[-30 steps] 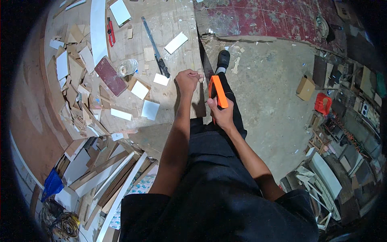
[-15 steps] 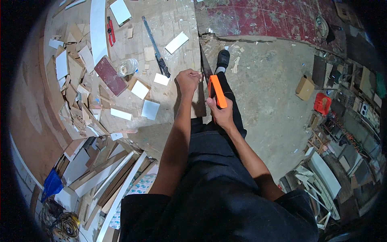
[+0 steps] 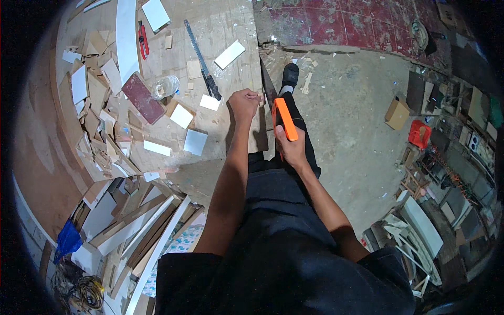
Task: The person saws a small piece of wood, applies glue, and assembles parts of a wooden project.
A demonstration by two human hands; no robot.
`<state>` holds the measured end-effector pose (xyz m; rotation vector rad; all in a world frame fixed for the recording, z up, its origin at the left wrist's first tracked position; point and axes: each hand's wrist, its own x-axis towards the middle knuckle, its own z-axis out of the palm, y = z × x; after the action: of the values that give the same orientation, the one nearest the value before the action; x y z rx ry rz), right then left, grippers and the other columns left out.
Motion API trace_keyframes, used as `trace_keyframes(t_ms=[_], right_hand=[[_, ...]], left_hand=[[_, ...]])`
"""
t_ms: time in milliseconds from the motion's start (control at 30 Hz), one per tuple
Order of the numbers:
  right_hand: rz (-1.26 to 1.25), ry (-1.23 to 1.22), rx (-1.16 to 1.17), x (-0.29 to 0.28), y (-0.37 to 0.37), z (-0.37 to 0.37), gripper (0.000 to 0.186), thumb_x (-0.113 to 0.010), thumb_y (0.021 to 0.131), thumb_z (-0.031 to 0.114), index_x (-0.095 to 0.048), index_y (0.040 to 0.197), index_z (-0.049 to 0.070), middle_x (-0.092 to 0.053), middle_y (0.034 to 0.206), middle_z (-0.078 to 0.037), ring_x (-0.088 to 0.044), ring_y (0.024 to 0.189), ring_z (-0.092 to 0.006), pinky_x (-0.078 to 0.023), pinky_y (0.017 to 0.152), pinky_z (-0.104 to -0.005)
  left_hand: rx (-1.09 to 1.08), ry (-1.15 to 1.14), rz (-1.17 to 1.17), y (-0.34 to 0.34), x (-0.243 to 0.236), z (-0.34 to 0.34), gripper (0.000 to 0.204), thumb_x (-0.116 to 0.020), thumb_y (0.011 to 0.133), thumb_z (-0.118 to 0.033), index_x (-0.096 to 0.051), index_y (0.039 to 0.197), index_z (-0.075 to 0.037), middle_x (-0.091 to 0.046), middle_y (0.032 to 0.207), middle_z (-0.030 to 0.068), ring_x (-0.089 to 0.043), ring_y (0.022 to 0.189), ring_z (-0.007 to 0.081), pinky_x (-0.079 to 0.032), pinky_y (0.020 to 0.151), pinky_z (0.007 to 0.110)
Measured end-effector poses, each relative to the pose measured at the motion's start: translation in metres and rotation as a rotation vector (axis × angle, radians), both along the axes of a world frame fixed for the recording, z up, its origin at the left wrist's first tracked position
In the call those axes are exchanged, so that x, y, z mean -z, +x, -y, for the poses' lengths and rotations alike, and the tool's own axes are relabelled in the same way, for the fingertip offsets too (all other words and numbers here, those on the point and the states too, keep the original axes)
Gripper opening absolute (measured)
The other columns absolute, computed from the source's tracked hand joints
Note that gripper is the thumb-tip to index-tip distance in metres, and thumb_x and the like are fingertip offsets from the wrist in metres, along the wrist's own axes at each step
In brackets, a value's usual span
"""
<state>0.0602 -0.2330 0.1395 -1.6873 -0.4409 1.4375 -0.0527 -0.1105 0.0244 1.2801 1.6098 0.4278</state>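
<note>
At the table edge (image 3: 254,31), left hand (image 3: 244,106) curled, hold unclear, right hand (image 3: 294,149) gripping orange-handled saw (image 3: 285,119)

Saw handle (image 3: 286,119) smooth plastic; blade (image 3: 269,86) dull metal; tabletop (image 3: 226,23) scuffed wood; shirt (image 3: 283,262) matt cloth

Two hands (image 3: 244,106) (image 3: 292,148) near one saw (image 3: 286,119); left of it, one red tool (image 3: 143,40), one maroon board (image 3: 142,98); right of it, one box (image 3: 397,114), one red crate (image 3: 419,135).
</note>
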Motion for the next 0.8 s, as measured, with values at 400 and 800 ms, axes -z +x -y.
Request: trace_keyframes(t_ms=[400, 800], right_hand=[[-0.131, -0.137, 0.007, 0.030, 0.003, -0.032, 0.044, -0.062, 0.095, 0.039, -0.053, 0.072, 0.002, -0.050, 0.059, 0.001, -0.045, 0.049, -0.0081, -0.037, 0.044, -0.0293], [-0.195, -0.011, 0.173, -0.001, 0.020, -0.006, 0.035, -0.062, 0.096, 0.034, -0.051, 0.076, 0.007, -0.043, 0.057, 0.005, -0.038, 0.043, -0.0052, -0.029, 0.040, -0.0232]], left_hand=[[-0.032, -0.027, 0.015, 0.003, -0.006, -0.002, 0.014, -0.081, 0.068, -0.004, -0.075, 0.079, -0.002, -0.071, 0.069, 0.0109, -0.068, 0.063, 0.0145, -0.053, 0.061, 0.027], [0.001, -0.050, -0.049, 0.001, 0.001, -0.002, 0.020, -0.086, 0.063, -0.008, -0.072, 0.076, 0.000, -0.071, 0.069, 0.0133, -0.068, 0.061, 0.0174, -0.053, 0.061, 0.028]])
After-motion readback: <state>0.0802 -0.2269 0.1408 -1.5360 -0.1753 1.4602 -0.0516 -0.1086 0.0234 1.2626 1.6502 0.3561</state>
